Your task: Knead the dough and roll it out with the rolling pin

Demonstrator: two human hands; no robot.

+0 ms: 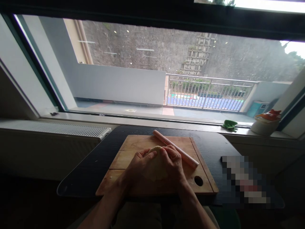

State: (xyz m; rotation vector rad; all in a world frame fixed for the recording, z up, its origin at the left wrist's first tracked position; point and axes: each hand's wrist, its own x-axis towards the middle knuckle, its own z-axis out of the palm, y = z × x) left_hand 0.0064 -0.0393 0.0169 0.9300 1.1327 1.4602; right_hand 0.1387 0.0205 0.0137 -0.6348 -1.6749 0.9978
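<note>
Cream-coloured dough (157, 163), apparently thin, raised between left hand (142, 161) and right hand (173, 159) above the middle of the wooden board (119, 159). Thumbs and fingertips of both hands closed on the dough's far rim, with only a short bare stretch between the 2 pinches (lower part too shadowed to tell whether resting on the wood or hanging free). Chief risk, by judgement: tearing or a weak patch at that rim, from pulling the hands apart too hard or pressing too deep with the thumbs. Also possible: a drop and a crumpled fold against the board, from a slack pinch. Rolling pin (184, 156) slantwise just beyond the right hand, from the board's far edge towards its right edge; liable to roll over the far right corner onto the black table (95, 159) if nudged by a knuckle.
</note>
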